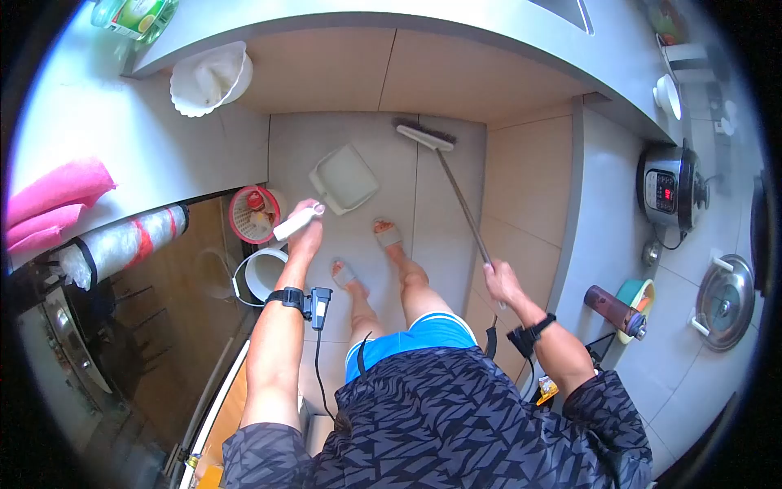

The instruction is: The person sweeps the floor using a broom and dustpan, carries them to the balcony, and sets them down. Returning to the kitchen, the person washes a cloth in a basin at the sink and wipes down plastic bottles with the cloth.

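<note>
Left fingers [305,204] grip handle [296,222], apparently of dustpan [349,179]; right fingers [498,274], 1 broom [425,138]; basket [239,209], bucket [267,274] crowd left forearm [277,350].

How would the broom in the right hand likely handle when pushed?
The broom would probably be stiff, its long handle looking straight; that handle's thinness suggests light weight. The wide head, far from the right hand, may swing or twist.

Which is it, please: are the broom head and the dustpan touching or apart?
Apart: the head view shows a strip of floor between the broom head and the dustpan.
</note>
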The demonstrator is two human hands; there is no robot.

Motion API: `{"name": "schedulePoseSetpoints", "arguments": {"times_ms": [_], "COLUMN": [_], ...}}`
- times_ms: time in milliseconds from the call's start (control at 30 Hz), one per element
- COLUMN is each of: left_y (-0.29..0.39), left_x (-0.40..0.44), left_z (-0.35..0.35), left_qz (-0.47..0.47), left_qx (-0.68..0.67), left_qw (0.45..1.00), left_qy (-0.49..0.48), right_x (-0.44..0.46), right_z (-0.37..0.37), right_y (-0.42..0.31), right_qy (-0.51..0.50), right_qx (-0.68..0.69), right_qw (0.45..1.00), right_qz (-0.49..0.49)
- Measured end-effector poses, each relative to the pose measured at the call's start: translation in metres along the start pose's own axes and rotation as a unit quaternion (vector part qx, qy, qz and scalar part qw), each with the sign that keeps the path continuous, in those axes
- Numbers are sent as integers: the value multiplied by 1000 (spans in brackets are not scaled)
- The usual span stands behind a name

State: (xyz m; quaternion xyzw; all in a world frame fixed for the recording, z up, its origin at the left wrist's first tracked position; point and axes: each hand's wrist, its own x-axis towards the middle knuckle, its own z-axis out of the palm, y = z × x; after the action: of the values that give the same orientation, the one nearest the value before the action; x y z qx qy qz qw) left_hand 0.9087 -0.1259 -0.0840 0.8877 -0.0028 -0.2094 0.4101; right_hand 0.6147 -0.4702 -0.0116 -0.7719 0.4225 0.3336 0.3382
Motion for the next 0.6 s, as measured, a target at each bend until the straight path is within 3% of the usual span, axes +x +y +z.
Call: {"name": "schedulePoseSetpoints", "arguments": {"times_ms": [67, 167, 267, 367, 467, 533, 600], "left_y": [-4, -5, -6, -3, -5, -4, -14], "left_x": [-1, -1, 0, -3, -21, -39, -61], "left_z": [2, 3, 4, -3, -14, -24, -26], "left_qz": [-16, -14, 2, 15, -15, -7, -32], "left_qx": [-4, 20, 20, 28, 22, 61, -11], "left_qw": [1000, 1000, 1000, 999, 1000, 998, 999], "left_qy": [-4, -2, 7, 5, 9, 23, 33], "right_x": [33, 22, -2, -35, -67, -56, -36], "right_z": [26, 55, 67, 45, 9, -3, -17], "right_y": [8, -12, 12, 28, 16, 24, 28], "right_qy": [39, -72, -120, -130, -143, -92, -59], "right_qx": [-32, -47, -39, 42, 174, 144, 128], "right_qw": [999, 995, 992, 990, 969, 983, 989], "right_qz": [-11, 59, -26, -25, 100, 59, 49]}}
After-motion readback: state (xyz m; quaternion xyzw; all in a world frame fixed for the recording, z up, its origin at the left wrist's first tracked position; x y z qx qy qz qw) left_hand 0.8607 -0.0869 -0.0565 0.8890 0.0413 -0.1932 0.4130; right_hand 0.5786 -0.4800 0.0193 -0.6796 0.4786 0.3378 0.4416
